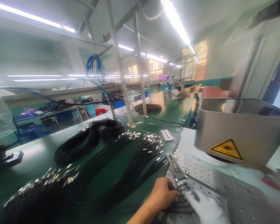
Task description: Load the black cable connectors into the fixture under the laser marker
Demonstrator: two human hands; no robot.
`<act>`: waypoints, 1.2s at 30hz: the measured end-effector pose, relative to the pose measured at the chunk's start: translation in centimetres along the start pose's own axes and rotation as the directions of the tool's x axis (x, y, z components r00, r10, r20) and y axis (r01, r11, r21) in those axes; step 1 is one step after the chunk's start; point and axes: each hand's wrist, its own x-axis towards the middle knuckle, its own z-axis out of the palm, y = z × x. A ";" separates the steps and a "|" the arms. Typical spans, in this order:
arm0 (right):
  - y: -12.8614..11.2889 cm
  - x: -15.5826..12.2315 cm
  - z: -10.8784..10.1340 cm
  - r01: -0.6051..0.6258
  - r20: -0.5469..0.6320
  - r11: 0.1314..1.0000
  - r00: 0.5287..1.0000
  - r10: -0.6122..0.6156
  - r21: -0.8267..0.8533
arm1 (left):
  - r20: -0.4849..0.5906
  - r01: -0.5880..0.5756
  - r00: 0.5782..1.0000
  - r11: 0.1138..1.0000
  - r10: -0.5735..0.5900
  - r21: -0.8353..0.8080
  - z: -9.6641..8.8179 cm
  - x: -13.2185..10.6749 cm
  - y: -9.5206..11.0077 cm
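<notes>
My left hand point(162, 194), bare, rests at the bottom centre with its fingers closed on a bunch of thin black cables point(179, 203). My right hand point(206, 210) wears a white glove and lies just right of it, fingers against the same cables at a small metal fixture point(177, 172). That fixture sits on a perforated white plate point(224, 183). Above the plate hangs a grey laser machine head point(235, 130) with a yellow warning label point(226, 148). Whether the gloved hand grips anything is hidden by blur.
Several bundles of black cables with silver plugs point(140, 155) are spread over the green bench point(37, 155). A coiled bundle point(88, 138) lies further back. A white frame post point(128, 105) stands on the bench. A small white block point(167, 135) lies near the plate.
</notes>
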 end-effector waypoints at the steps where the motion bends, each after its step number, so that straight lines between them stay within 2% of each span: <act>1: -0.1 0.0 0.4 -0.012 0.008 1.000 1.000 0.012 0.017 | -0.001 0.001 1.000 1.000 -0.001 -0.013 -0.1 -0.1 -0.2; 5: -0.4 -0.1 1.1 -0.049 0.042 0.996 0.998 0.045 0.080 | -0.036 -0.003 0.999 1.000 0.003 -0.010 0.1 -0.4 -0.5; 9: -0.5 0.1 0.7 -0.079 0.093 0.993 0.993 0.071 0.090 | 0.031 0.019 0.999 0.999 -0.018 -0.048 0.5 -0.4 -0.3; 15: -0.8 0.6 -0.5 -0.107 0.228 0.991 0.970 0.085 0.087 | -0.056 -0.051 0.998 0.984 0.041 -0.173 0.4 0.1 0.9; 19: -1.5 0.8 -1.2 -0.140 0.207 0.990 0.970 0.131 0.032 | -0.038 -0.014 0.999 0.996 0.011 -0.093 1.0 0.7 1.7; 25: -1.6 0.9 -2.0 -0.273 0.186 0.955 0.950 0.250 0.114 | 0.002 -0.020 1.000 1.000 0.020 -0.001 1.5 1.6 2.3; 30: -0.9 0.7 -1.4 -0.146 0.150 0.979 0.981 0.125 0.140 | -0.005 -0.082 0.997 0.989 0.083 0.122 1.1 1.6 2.9; 36: -0.8 0.3 -0.9 -0.105 0.111 0.983 0.990 0.089 0.150 | -0.003 -0.077 0.997 0.983 0.078 0.168 1.2 1.9 2.8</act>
